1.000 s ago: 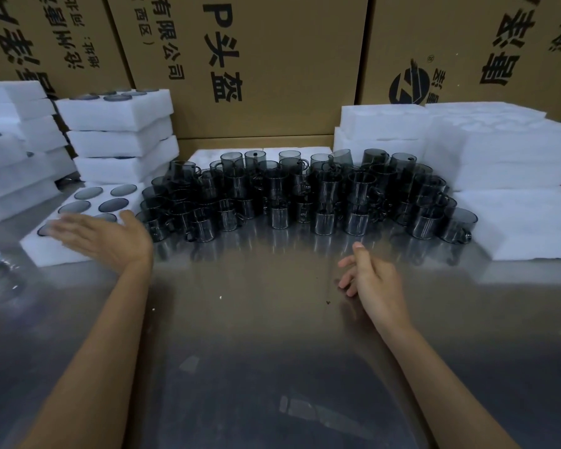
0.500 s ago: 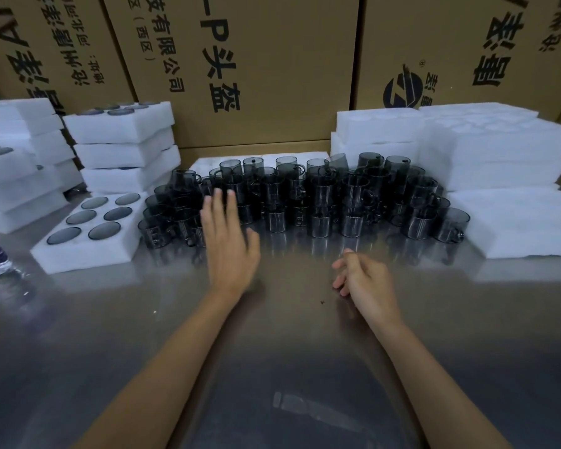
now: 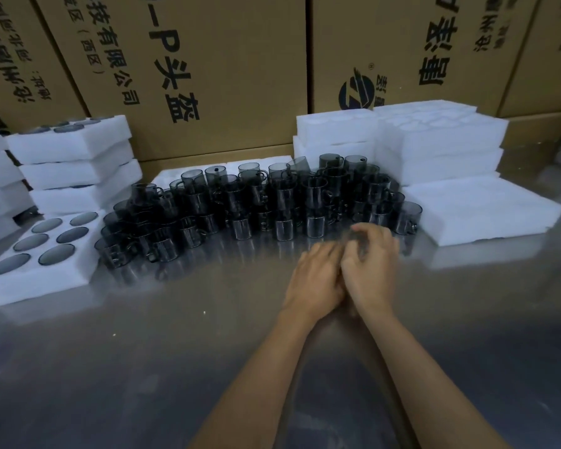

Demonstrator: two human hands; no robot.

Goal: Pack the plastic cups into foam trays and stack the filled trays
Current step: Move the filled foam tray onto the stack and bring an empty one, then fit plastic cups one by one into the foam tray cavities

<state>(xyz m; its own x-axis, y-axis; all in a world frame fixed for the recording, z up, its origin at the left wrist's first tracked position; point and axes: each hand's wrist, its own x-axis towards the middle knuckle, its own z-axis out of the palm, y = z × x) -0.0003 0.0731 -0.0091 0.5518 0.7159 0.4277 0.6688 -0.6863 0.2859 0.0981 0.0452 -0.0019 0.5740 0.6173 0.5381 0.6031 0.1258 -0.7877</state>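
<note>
My left hand (image 3: 314, 280) and right hand (image 3: 371, 260) together just before cup cluster (image 3: 256, 202), fingers blurred, grip unclear. Filled tray (image 3: 42, 270) left of cluster. Between trays, I judge; next needs empty tray (image 3: 480, 212), right of cluster.

Cups (image 3: 282, 202): smoky translucent plastic, glossy. Trays (image 3: 441, 140): white foam, matt. Table (image 3: 143, 367): brushed metal, reflective. Boxes (image 3: 234, 43), upper frame: printed brown cardboard.
</note>
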